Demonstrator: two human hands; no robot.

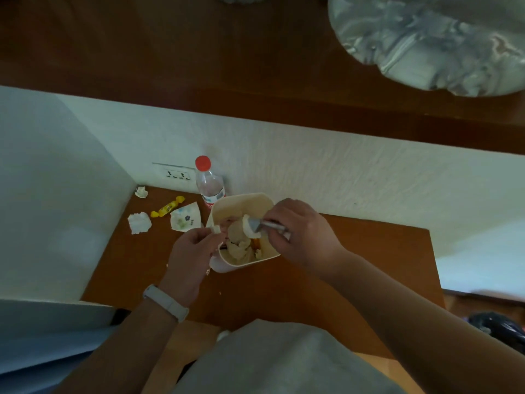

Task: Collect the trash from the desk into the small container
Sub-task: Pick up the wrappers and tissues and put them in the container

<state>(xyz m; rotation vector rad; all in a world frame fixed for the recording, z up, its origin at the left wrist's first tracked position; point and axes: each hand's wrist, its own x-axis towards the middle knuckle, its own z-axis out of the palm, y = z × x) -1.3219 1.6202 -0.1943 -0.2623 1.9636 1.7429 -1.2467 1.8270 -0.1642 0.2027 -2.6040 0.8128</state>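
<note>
A small cream container [257,201] stands on the brown desk [369,251], holding several crumpled tissues. My left hand [189,253] pinches its near-left rim. My right hand [301,228] is over the container's right side, shut on metal tongs [271,224] that grip a pale scrap [246,225] above the opening. On the desk to the left lie two crumpled white tissues [139,222] [141,191], a yellow candy wrapper [167,206] and a flower-printed paper [185,217].
A clear plastic bottle with a red cap [208,180] stands against the white wall behind the container, beside a wall socket [177,174]. A white wall closes the desk's left side. A grey marbled cushion [426,44] lies on the wooden surface above.
</note>
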